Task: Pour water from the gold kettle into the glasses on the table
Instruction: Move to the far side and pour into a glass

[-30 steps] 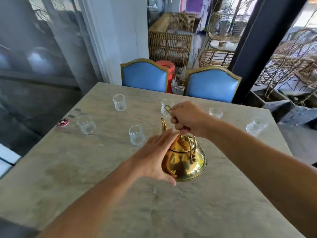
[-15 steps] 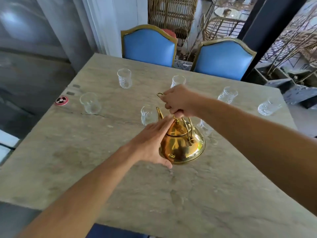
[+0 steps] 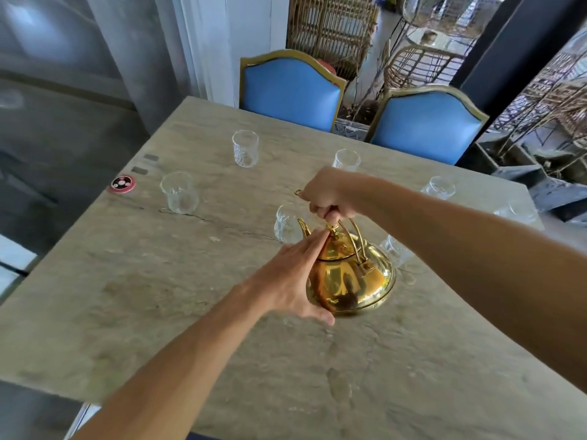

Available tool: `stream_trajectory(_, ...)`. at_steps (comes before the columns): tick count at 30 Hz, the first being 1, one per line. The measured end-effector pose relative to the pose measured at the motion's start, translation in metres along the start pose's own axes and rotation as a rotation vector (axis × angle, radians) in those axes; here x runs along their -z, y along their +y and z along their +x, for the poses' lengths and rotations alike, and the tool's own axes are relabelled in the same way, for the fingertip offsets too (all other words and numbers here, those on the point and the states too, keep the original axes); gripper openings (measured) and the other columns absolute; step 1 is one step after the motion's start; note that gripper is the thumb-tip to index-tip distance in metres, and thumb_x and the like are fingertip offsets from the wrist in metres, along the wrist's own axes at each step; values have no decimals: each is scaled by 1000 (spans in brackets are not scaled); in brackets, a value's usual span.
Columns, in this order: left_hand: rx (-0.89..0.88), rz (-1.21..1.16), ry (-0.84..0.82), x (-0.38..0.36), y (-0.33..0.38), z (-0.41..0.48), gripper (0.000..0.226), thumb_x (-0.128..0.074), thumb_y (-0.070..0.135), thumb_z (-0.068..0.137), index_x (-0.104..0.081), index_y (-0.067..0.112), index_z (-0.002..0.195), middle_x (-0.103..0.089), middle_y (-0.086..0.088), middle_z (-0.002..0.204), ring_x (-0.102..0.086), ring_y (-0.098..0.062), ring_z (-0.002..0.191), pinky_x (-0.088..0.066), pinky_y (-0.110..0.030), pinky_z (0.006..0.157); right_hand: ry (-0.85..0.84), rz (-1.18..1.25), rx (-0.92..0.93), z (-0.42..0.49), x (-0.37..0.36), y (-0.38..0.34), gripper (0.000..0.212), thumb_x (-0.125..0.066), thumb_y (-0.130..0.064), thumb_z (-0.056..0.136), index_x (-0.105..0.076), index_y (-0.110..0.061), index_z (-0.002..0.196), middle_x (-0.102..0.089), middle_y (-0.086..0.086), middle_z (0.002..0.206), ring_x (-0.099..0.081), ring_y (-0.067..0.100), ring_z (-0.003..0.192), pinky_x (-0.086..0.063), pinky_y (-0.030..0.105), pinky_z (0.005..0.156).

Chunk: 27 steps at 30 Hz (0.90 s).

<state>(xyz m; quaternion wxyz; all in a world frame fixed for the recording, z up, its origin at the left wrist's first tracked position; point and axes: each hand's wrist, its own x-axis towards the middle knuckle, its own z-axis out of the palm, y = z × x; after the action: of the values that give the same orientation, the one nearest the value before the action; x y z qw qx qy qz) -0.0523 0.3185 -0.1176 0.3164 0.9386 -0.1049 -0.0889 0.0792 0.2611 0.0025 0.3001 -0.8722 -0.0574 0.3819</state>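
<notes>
The gold kettle is near the middle of the stone table, tipped slightly toward its spout. My right hand is closed around the top of its wire handle. My left hand lies flat against the kettle's left side, fingertips on the lid by the knob and thumb at the base. The spout points at a clear glass just beyond it. Another glass stands right behind the kettle. Several more glasses stand farther off, such as those at the far left, left and right.
A small red round disc lies near the table's left edge. Two blue chairs stand at the far side. Wicker furniture is behind them, and a dark pillar rises at the right.
The view has tilted down and moved closer. Both hands kept their hold while the kettle's spout came up beside the middle glass.
</notes>
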Motion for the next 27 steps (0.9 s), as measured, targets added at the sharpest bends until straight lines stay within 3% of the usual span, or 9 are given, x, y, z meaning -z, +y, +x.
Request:
stream_trajectory(5, 21, -1, -11, -3, -3, 5, 173, -100, 61, 45, 20, 20, 164, 6, -2, 176, -13, -26, 160, -17, -44, 130, -45, -50, -62, 8, -2, -5, 33, -35, -7, 103, -52, -1, 131, -38, 4, 58, -28, 11, 42, -20, 14, 32)
stream_trajectory(9, 26, -12, -19, -4, -6, 9, 172, -101, 59, 46, 19, 21, 163, 5, -2, 175, -14, -26, 160, -17, -43, 130, -61, -79, -84, 14, 0, -7, 33, -32, -8, 103, -51, -4, 131, -35, 3, 57, -26, 10, 42, -19, 14, 32)
stream_trajectory(14, 6, -29, 0, 1, -5, 9, 168, -101, 54, 52, 20, 18, 163, 4, -3, 175, -14, -26, 159, -16, -41, 128, -89, -132, -102, 19, 0, -13, 23, -30, -11, 104, -51, -12, 114, -34, 2, 55, -24, 10, 41, -17, 12, 33)
stream_trajectory(19, -6, -57, 22, 3, -7, 9, 166, -100, 57, 50, 16, 24, 163, -5, -1, 174, -22, -25, 156, -25, -49, 127, -116, -186, -132, 25, -3, -19, 32, -29, -14, 106, -53, -8, 126, -34, 0, 56, -23, 10, 44, -17, 13, 32)
stream_trajectory(27, -42, -81, 42, 5, -8, 7, 159, -99, 57, 52, 8, 20, 164, -17, -2, 170, -31, -22, 151, -27, -43, 126, -133, -245, -174, 28, -3, -23, 34, -29, -15, 105, -52, -8, 130, -35, 0, 55, -23, 9, 39, -18, 12, 30)
